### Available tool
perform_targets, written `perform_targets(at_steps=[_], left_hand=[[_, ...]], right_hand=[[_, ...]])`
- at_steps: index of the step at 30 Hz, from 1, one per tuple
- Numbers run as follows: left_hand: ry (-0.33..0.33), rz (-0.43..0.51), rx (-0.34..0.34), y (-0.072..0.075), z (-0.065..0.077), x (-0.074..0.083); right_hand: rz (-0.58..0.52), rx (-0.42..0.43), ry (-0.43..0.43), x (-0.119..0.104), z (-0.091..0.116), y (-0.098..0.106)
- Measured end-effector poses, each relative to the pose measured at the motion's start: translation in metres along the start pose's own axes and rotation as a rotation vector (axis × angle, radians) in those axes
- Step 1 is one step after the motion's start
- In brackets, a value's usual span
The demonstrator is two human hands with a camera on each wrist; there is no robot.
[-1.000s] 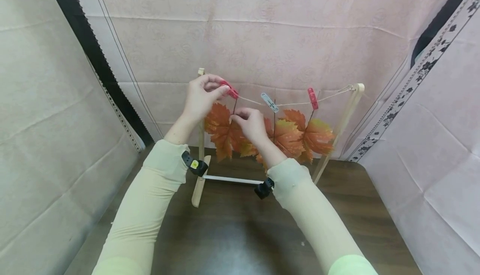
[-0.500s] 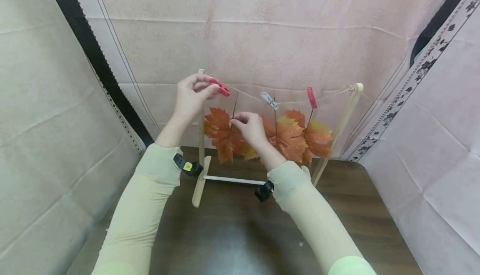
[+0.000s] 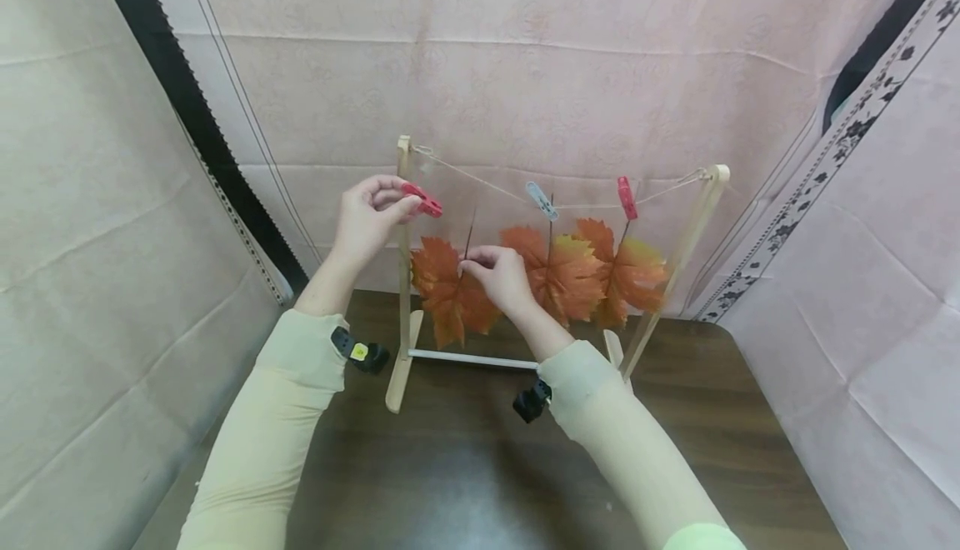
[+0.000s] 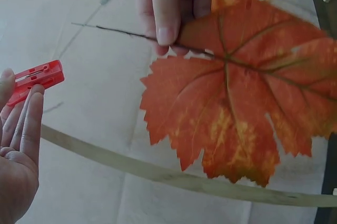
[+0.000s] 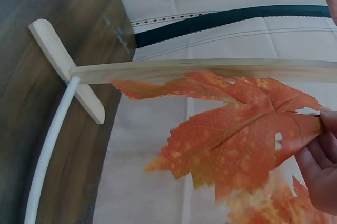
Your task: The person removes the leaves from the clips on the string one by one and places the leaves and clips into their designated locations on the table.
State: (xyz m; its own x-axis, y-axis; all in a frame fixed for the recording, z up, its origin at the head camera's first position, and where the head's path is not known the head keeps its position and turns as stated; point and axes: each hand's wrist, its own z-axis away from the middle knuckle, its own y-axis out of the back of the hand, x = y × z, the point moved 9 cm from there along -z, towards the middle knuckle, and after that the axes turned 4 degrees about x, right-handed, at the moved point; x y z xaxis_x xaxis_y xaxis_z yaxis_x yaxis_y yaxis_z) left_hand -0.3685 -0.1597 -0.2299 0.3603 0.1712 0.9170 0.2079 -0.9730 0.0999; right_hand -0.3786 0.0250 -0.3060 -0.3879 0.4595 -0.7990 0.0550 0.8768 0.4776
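My left hand (image 3: 365, 221) pinches a red clothespin (image 3: 422, 199) beside the rack's left post, apart from the string (image 3: 480, 180). Between the thumb and fingers of my right hand (image 3: 504, 277) is the dark stem of an orange maple leaf (image 3: 450, 292); the left wrist view shows the stem's free end (image 4: 113, 29) sticking out past the thumb. This leaf hangs below the string, off it. Two more leaves hang on the string to the right: one leaf (image 3: 566, 279) under a light blue clothespin (image 3: 542, 201), another leaf (image 3: 633, 275) under a red clothespin (image 3: 627, 198).
The wooden rack has a left post (image 3: 403, 258), a right post (image 3: 686, 254) and a white crossbar (image 3: 472, 359) low between them. It stands on a dark wood table (image 3: 442, 458). Pale cloth (image 3: 525, 100) hangs behind and at both sides.
My left hand has drawn the red clothespin off the string, moving left and down. My right hand has lowered the leaf slightly, away from the string.
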Motion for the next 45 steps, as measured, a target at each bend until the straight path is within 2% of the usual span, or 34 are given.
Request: perform_targets(at_steps=[7,12,19,22,32,39,45], left_hand=[[0.02,-0.01,-0.01,0.008,0.006,-0.02],[0.028,0.03,-0.045,0.009,0.013,-0.035],[0.085,0.0,-0.072,0.013,0.026,-0.063],[0.114,-0.025,-0.085,0.015,0.032,-0.077],[0.218,0.033,-0.138,0.014,0.054,-0.121],[0.299,0.017,-0.161,0.015,0.073,-0.154],[0.361,-0.014,-0.194,0.016,0.09,-0.182]], right_hand=[[-0.031,-0.037,-0.055,0.015,0.011,-0.002],[-0.07,-0.078,-0.093,0.026,0.017,-0.001],[-0.065,-0.163,-0.083,0.038,0.029,0.006],[-0.064,-0.222,-0.072,0.044,0.037,0.009],[0.029,-0.496,-0.046,0.076,0.068,0.03],[0.072,-0.621,-0.055,0.111,0.09,0.049],[0.046,-0.743,-0.059,0.141,0.115,0.065]])
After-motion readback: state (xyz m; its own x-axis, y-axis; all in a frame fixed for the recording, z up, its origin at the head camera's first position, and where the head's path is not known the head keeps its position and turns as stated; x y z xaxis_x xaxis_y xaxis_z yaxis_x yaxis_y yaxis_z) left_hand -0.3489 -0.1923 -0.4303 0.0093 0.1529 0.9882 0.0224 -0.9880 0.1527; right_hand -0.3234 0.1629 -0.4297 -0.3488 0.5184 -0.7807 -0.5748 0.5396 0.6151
